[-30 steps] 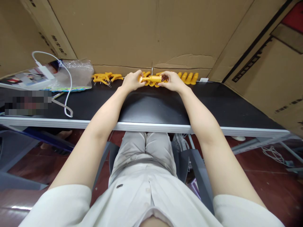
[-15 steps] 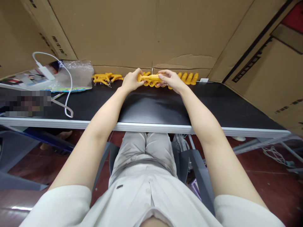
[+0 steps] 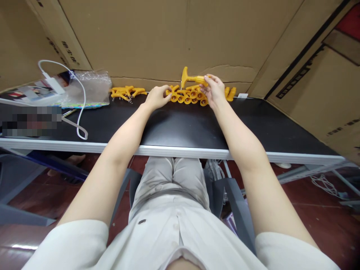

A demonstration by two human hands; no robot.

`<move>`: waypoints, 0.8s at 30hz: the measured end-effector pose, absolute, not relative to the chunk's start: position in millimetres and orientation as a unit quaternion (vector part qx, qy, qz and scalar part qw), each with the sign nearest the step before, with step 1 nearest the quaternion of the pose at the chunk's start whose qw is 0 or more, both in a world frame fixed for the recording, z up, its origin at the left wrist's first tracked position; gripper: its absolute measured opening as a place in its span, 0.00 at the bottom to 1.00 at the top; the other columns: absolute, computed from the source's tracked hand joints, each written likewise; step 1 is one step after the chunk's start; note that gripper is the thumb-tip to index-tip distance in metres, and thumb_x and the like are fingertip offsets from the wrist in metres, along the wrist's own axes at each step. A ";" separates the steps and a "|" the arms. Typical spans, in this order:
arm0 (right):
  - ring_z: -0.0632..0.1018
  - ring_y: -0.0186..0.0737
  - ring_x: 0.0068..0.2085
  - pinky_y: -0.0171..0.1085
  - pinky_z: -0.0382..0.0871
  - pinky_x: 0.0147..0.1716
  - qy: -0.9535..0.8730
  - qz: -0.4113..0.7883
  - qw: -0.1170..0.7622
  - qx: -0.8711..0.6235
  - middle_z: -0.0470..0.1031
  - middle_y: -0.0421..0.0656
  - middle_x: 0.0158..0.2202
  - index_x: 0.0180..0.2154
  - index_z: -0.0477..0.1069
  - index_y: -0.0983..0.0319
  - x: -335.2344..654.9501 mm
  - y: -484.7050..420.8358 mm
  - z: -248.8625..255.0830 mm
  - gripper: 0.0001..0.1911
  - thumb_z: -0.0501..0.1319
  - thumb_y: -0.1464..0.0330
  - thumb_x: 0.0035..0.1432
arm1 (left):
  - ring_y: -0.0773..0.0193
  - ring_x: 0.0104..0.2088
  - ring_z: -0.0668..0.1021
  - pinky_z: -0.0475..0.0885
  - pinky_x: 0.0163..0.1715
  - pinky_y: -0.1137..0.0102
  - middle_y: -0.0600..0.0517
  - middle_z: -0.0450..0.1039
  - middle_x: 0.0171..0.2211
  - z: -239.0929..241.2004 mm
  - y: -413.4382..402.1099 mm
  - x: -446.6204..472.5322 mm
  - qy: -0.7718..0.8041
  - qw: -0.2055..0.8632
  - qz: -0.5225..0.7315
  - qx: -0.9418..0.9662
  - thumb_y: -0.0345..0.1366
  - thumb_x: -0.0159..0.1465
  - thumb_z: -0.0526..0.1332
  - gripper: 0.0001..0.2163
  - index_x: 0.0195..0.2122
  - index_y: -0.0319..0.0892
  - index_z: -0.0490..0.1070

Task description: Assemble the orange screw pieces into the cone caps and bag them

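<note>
In my right hand (image 3: 214, 90), thumb and fingertips grip a yellow T-shaped piece (image 3: 194, 78) by its shaft. It lies nearly level above the table, its crossbar end pointing left. My left hand (image 3: 158, 97) is curled with thumb and forefinger apart, holding nothing I can see. Its fingertips are close beside a cluster of yellow hollow cup-ended pieces (image 3: 187, 99), stacked in rows with their round openings toward me. More yellow tubes (image 3: 232, 93) lie behind and right of my right hand. Yellow branched pieces with small metal ends (image 3: 126, 92) lie left of my left hand.
A cardboard wall (image 3: 157, 41) rises behind the black tabletop (image 3: 180, 127). At left are a clear plastic bag (image 3: 91, 84), a white cable (image 3: 84, 101) and a blurred-out patch (image 3: 30, 122). A small white block (image 3: 242, 96) sits at the right.
My left hand has let go of the T-shaped piece's crossbar end. My right hand has lifted the piece up and to the right, uncovering the cup-ended pieces below.
</note>
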State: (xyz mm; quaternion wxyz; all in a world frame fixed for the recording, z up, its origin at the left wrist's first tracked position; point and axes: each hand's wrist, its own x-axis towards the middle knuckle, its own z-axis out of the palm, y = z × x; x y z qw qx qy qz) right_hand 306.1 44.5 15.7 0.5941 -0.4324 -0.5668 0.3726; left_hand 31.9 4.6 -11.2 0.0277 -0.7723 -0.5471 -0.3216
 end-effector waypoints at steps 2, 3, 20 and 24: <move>0.87 0.47 0.60 0.46 0.83 0.62 -0.596 0.317 0.588 -0.447 0.78 0.47 0.67 0.60 0.74 0.55 305.0 43.6 14.9 0.17 0.64 0.57 0.76 | 0.53 0.46 0.83 0.75 0.56 0.62 0.47 0.85 0.41 -11.3 5.5 31.7 -0.546 0.029 -0.320 -0.773 0.40 0.73 0.61 0.15 0.57 0.45 0.81; 0.86 0.49 0.61 0.48 0.82 0.63 -0.618 0.276 0.581 -0.451 0.77 0.48 0.68 0.62 0.74 0.55 304.1 42.3 14.5 0.19 0.64 0.55 0.76 | 0.53 0.46 0.83 0.75 0.55 0.62 0.47 0.85 0.41 -11.1 5.3 32.0 -0.546 0.030 -0.319 -0.774 0.39 0.73 0.61 0.15 0.57 0.44 0.81; 0.73 0.62 0.71 0.62 0.67 0.71 -0.840 -0.088 0.188 -0.500 0.73 0.59 0.72 0.68 0.71 0.65 249.1 42.2 5.5 0.26 0.48 0.78 0.75 | 0.54 0.42 0.83 0.76 0.50 0.63 0.48 0.84 0.37 -9.3 0.5 39.7 -0.543 0.036 -0.317 -0.776 0.37 0.71 0.62 0.15 0.54 0.43 0.85; 0.71 0.72 0.74 0.73 0.60 0.73 -0.833 -0.042 0.170 -0.525 0.71 0.61 0.74 0.66 0.74 0.64 241.9 44.8 3.7 0.23 0.60 0.72 0.73 | 0.51 0.45 0.84 0.76 0.54 0.60 0.46 0.85 0.39 -7.2 -2.4 41.2 -0.552 0.021 -0.310 -0.774 0.36 0.71 0.62 0.16 0.55 0.43 0.84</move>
